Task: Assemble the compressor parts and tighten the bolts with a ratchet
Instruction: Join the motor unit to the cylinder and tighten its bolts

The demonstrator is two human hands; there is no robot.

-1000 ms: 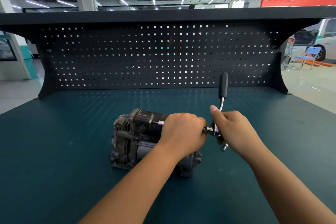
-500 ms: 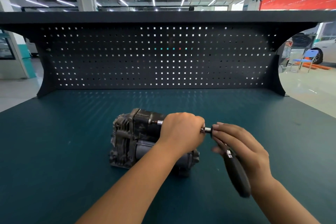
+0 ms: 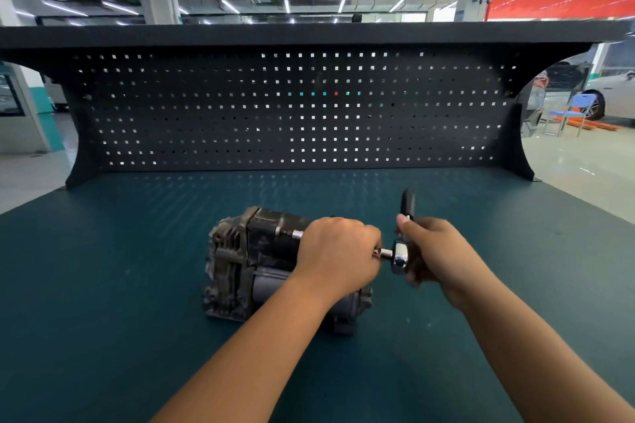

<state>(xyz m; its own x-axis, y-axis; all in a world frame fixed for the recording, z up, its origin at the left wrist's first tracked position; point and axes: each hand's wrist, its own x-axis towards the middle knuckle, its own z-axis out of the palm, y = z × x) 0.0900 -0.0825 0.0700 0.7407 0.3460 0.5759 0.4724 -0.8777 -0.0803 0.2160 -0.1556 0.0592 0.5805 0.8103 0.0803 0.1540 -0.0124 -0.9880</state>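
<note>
On the dark teal mat of the workbench [image 3: 130, 285], near its middle, sits the air compressor [image 3: 261, 271]. Its ribbed, grimy cast housing is to the left, a black block forms the upper part, and a grey cylindrical motor body runs along the near side. The left hand [image 3: 338, 254] lies over the compressor's upper right end. Its fingers are curled closed around what appears to be a chrome extension bar [image 3: 297, 234], though the hand hides most of it. One bright end shows against the black block on the hand's left, and a short chrome stub emerges on its right, where it meets the head of the ratchet [image 3: 399, 256]. The right hand [image 3: 443, 251] is just beside the left and apart from the compressor. It is wrapped closed around the ratchet handle close to the head, with the thumb lying up along the shaft. The handle points up and away from the person, and its black grip shows above the thumb, blurred. Both bare forearms reach in from the near edge. A black pegboard [image 3: 240, 120] with square holes stands behind the mat, with a flat black shelf [image 3: 309, 34] across its top. Past the bench's right end, a blue chair [image 3: 580, 106] stands on the workshop floor near a white car [image 3: 618, 93].
</note>
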